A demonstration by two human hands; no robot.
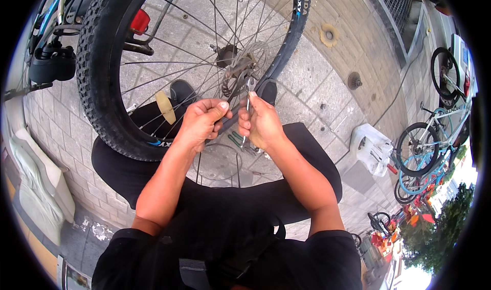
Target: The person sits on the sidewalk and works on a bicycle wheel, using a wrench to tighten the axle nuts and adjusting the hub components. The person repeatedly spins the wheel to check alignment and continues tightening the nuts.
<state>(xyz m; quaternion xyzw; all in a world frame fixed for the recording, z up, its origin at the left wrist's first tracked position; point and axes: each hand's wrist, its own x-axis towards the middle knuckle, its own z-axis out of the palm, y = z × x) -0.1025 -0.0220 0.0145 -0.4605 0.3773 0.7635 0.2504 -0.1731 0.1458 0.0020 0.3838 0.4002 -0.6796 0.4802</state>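
A bicycle wheel with a knobbly black tyre (99, 70) stands upright before me, between my knees. My right hand (263, 124) is closed round a slim silver wrench (248, 105), its upper end against the metal parts beside the hub (226, 56). Just left of it, my left hand (202, 121) is closed, thumb pressed to the fingertips near the wheel's lower right. Whatever it pinches, if anything, is too small to make out. Below the right hand, a green-handled tool (235, 138) lies near the ground. A yellowish pad (165, 107) shows among the spokes at lower left.
On the paving to the right lie a sprocket cluster (354, 80) and a yellowish ring (329, 35). A white plastic container (369, 149) with tools stands farther right, near parked bicycles (424, 142). A red reflector (139, 21) shows behind the wheel. Pale folded sheets (38, 182) lie at left.
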